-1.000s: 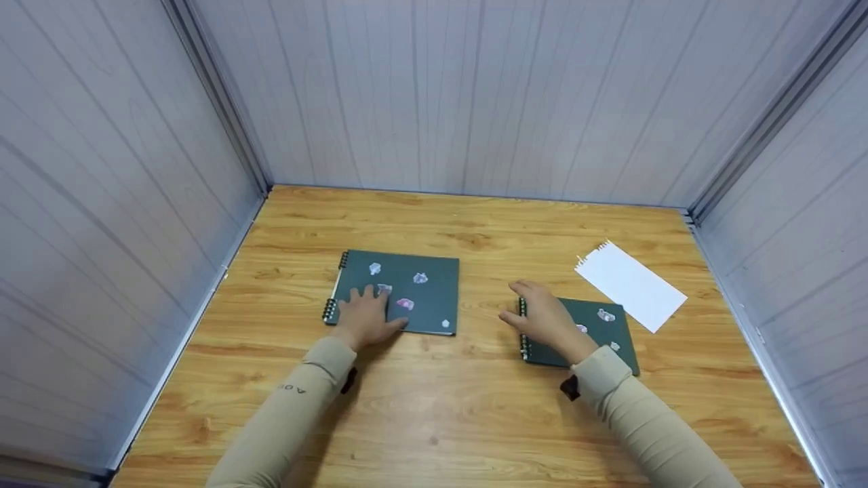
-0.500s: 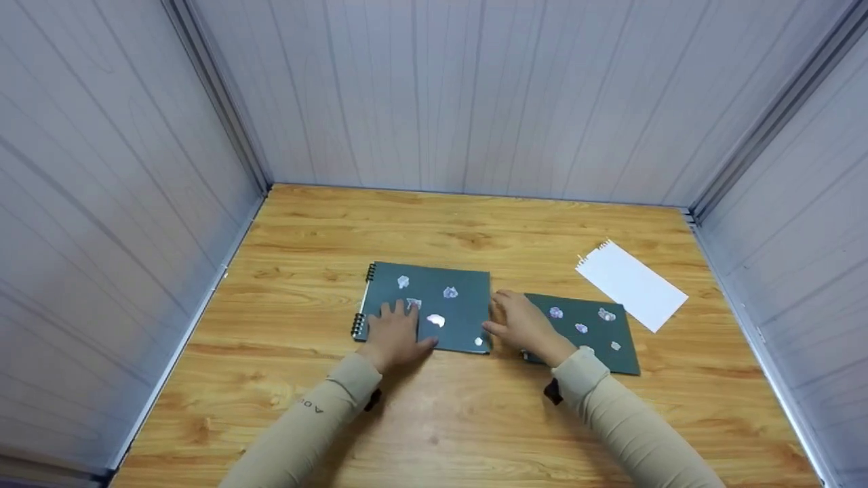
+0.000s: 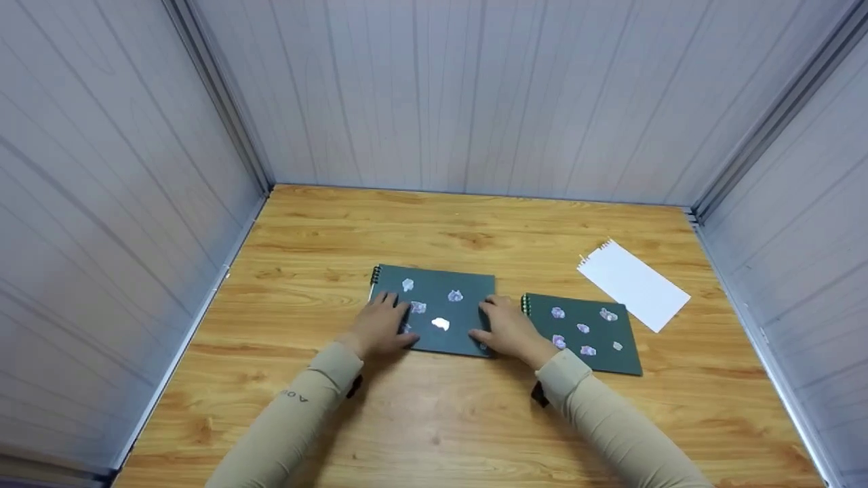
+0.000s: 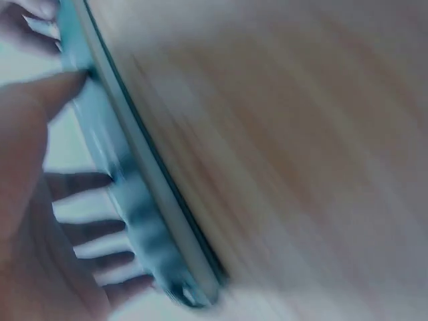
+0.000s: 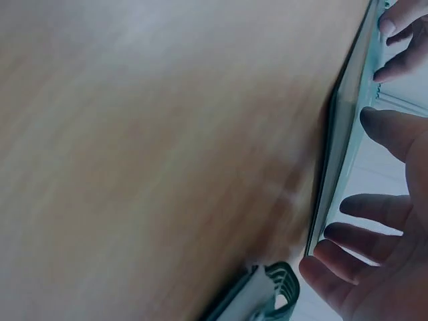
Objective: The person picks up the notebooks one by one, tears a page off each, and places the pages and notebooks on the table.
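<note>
A dark green spiral-bound notebook (image 3: 434, 281) with several small stickers lies closed near the middle of the wooden table. My left hand (image 3: 376, 327) rests on its left part, fingers spread on the cover, thumb near the front edge. On the right end of the cover rests my right hand (image 3: 510, 329), fingers extended. In the left wrist view, the notebook's edge (image 4: 150, 167) runs beside my fingertips. The right wrist view shows my thumb and fingers along its other side (image 5: 351, 100). Part of the spiral binding is hidden under my left hand.
A second, smaller green spiral notebook (image 3: 603, 339) with stickers lies just right of my right hand. Behind it is a loose white sheet (image 3: 634, 285) with a torn perforated edge. Pale panel walls (image 3: 441, 102) stand at the back and both sides.
The larger notebook has slid right and slightly nearer under my left hand. My right hand has moved left, off the smaller notebook, onto the larger one's right end.
</note>
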The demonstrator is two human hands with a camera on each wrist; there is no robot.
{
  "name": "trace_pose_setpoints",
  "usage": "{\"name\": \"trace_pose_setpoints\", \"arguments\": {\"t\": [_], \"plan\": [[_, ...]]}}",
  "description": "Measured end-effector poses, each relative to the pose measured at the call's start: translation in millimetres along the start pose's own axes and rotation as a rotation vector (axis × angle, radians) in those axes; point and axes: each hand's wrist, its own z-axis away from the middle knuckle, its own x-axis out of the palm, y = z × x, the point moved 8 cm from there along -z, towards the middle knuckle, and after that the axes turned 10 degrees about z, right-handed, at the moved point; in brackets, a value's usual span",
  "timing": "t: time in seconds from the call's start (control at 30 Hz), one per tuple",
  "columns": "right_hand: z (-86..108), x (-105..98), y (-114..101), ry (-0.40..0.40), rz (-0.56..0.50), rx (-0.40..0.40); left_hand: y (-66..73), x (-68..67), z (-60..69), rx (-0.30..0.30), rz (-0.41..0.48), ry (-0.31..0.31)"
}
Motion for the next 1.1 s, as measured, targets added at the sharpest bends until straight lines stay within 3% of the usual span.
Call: {"name": "trace_pose_setpoints", "arguments": {"t": [0.2, 0.43, 0.57, 0.77, 0.93, 1.1], "plan": [[-5.5, -3, 8, 0.04, 0.022, 0.085, -14.0, -1.0, -0.3, 0.053, -0.002, -0.038], [-15.1, -4, 18, 0.028, 0.092, 0.178, -18.1, -1.7, -0.1, 0.028, 0.031, -0.032], [-17.0, -3, 20, 0.024, 0.07, 0.198, -19.1, -1.9, -0.5, 0.02, 0.047, -0.037], [-15.5, -6, 23, 0.088, -0.077, 0.247, -18.1, -1.2, 0.0, 0.02, 0.038, -0.038], [-12.9, -16, 22, 0.147, -0.331, 0.251, -16.2, 0.6, 0.7, 0.002, 0.014, -0.041], [-12.4, -28, 21, 0.172, -0.545, 0.237, -7.4, 2.5, 4.3, 0.036, -0.003, -0.037]]}}
